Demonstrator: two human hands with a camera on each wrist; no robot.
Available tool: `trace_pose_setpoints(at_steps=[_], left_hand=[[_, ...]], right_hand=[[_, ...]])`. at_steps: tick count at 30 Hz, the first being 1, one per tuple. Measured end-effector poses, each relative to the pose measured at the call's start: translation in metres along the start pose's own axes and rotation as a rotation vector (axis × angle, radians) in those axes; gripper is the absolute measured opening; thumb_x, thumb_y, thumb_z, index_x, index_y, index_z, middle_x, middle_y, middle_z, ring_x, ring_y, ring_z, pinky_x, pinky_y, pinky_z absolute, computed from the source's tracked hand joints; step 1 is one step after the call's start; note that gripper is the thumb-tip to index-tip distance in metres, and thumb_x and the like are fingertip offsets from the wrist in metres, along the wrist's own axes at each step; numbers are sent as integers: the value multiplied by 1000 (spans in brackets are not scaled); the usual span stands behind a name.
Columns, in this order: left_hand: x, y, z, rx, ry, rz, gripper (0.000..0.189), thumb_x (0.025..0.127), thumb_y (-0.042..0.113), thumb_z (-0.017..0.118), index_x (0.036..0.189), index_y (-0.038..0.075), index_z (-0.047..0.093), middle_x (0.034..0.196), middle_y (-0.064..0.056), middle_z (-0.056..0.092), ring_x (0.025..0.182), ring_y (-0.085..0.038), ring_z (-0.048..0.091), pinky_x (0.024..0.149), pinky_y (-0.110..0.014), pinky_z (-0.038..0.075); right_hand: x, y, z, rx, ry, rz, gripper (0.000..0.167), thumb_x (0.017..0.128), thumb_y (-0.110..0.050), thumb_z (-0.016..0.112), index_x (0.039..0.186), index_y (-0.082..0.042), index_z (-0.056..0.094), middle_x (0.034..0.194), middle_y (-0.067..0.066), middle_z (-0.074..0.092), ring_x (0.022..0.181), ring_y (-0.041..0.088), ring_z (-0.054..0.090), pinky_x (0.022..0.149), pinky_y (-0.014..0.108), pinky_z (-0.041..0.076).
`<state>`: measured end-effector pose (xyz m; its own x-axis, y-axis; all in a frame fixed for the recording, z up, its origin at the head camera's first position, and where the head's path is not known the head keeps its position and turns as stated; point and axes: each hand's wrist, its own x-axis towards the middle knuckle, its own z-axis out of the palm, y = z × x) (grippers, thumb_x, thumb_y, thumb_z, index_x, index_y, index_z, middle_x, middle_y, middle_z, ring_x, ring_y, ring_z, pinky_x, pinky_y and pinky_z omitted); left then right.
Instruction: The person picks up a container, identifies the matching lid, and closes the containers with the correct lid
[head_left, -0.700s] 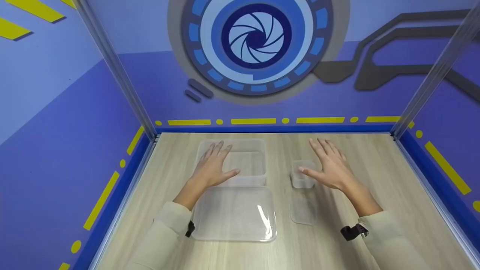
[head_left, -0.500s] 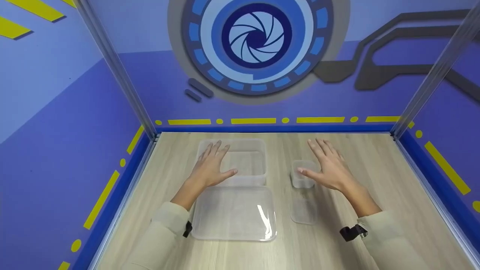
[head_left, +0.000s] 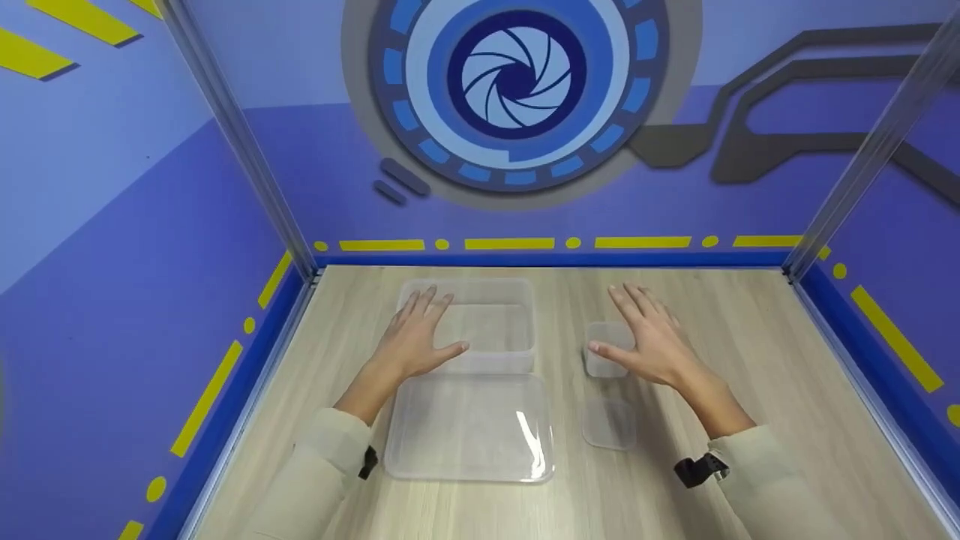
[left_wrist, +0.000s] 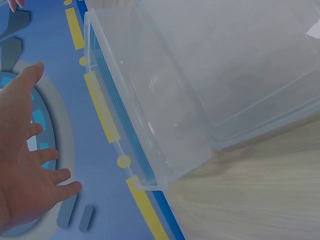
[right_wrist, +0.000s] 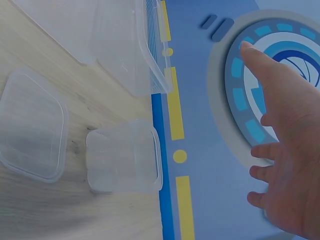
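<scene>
My left hand (head_left: 411, 341) hovers over the left side of a large clear plastic container (head_left: 495, 361), fingers spread and holding nothing. In front of that container lies its large clear lid (head_left: 469, 427), flat on the table. My right hand (head_left: 654, 345) is held above and beside a small clear container (head_left: 606, 366), its thumb overlapping the container in the head view. Nearer the front lies a small clear lid (head_left: 609, 424). The left wrist view shows a gap between the left hand (left_wrist: 30, 160) and the large container (left_wrist: 165, 115). Likewise, the right hand (right_wrist: 290, 135) is apart from the small container (right_wrist: 122, 159).
The wood-grain table (head_left: 750, 322) carries both containers and lids. Blue printed panels (head_left: 517, 217) with yellow dashes enclose it at the back and sides. Metal posts (head_left: 244, 150) stand at the back corners.
Both hands have drifted slightly to the left and a little toward the front, fingers still spread. The head view has shifted slightly. Containers and lids stay in place.
</scene>
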<state>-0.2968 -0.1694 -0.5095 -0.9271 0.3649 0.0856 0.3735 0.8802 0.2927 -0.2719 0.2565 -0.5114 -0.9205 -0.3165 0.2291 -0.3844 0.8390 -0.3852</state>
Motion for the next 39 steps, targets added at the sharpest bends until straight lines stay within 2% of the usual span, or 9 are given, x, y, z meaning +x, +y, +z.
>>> trace_pose_setpoints(at_steps=[6, 11, 19, 28, 39], left_hand=[[-1, -2, 0, 2, 12, 6, 95, 96, 67, 65, 169, 19, 28, 174, -17, 20, 161, -42, 14, 124, -65, 23], [-4, -3, 0, 3, -8, -10, 96, 96, 69, 63, 170, 20, 27, 175, -16, 19, 161, -42, 13, 123, -66, 23], [-13, -10, -4, 16, -15, -34, 95, 96, 68, 65, 169, 18, 28, 175, -15, 20, 160, -43, 13, 125, -64, 20], [-15, -16, -8, 17, -23, -35, 95, 97, 68, 64, 170, 19, 27, 175, -15, 20, 161, -41, 13, 126, -63, 17], [-21, -26, -13, 17, 40, 5, 91, 98, 61, 67, 167, 13, 33, 172, -17, 28, 158, -42, 24, 125, -61, 25]], right_hand=[[-2, 0, 2, -1, 9, -8, 103, 94, -70, 66, 170, -14, 24, 172, 24, 22, 158, 49, 15, 121, 74, 12], [-3, 0, 2, 6, 23, -17, 102, 93, -68, 68, 169, -13, 26, 171, 24, 24, 158, 48, 17, 122, 72, 13], [-2, -3, 3, 24, 32, -28, 103, 94, -68, 69, 170, -16, 24, 171, 22, 25, 157, 49, 18, 118, 77, 17], [-3, -5, 7, 24, 40, -18, 104, 92, -68, 70, 169, -15, 27, 171, 20, 28, 156, 48, 24, 114, 79, 24], [-3, -6, 13, 53, 66, -13, 101, 92, -67, 71, 168, -15, 30, 169, 19, 33, 153, 48, 30, 113, 77, 29]])
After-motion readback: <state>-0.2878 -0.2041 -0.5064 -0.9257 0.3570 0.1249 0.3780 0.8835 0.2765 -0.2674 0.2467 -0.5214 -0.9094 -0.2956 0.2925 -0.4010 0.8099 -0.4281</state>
